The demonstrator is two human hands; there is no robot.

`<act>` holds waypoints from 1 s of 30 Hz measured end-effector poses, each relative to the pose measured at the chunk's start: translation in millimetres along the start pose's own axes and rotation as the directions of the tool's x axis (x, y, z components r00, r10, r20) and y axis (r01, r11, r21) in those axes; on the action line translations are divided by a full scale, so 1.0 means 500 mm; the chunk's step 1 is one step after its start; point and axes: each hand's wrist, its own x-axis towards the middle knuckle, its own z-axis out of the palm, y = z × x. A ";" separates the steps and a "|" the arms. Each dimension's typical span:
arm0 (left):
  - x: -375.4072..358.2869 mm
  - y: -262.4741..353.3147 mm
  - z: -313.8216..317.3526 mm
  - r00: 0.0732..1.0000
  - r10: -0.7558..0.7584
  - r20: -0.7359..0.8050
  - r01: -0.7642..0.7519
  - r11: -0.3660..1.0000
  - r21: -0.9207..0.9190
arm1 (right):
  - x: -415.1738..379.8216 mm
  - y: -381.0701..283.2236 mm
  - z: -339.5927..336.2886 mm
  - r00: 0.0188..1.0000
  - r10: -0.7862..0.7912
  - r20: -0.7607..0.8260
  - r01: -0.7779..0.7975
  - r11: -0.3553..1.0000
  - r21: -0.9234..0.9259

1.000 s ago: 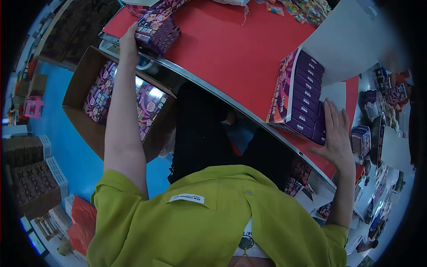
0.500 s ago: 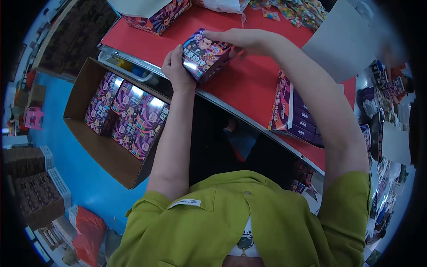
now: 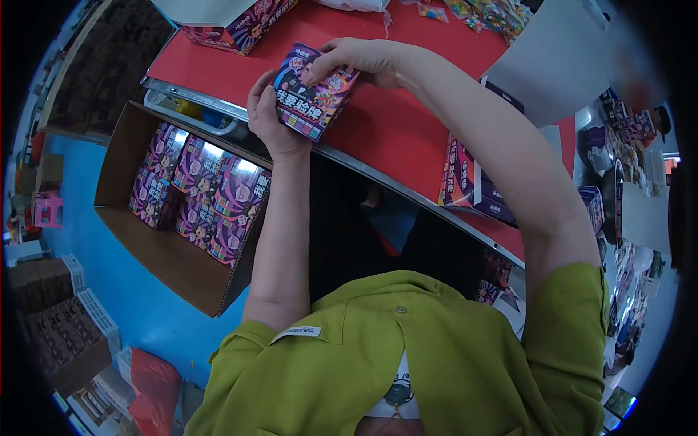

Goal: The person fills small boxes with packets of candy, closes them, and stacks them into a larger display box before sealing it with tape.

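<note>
Both hands hold one small purple printed box (image 3: 311,94) just above the red tabletop (image 3: 396,116). My left hand (image 3: 265,116) grips its near left side from below. My right hand (image 3: 356,58) is clasped over its far top edge, the arm reaching across the table. The box is tilted with a printed face with large characters towards me.
An open cardboard carton (image 3: 156,251) with several purple boxes stands on the blue floor at the left. A stack of purple boxes (image 3: 472,185) stands on the table's right. Another purple box (image 3: 233,29) and candy wrappers (image 3: 487,14) lie at the far edge. A white sheet (image 3: 552,65) is at the right.
My left hand drew a box from the far left and my right hand left the stack to join it. Since half a second ago the box has turned and shifted slightly left.
</note>
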 end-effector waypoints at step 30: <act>-0.314 -0.095 0.380 0.119 -0.582 0.804 -0.953 0.161 0.257 | -0.551 0.099 -0.174 0.626 -0.748 -0.218 0.032 0.305 -0.952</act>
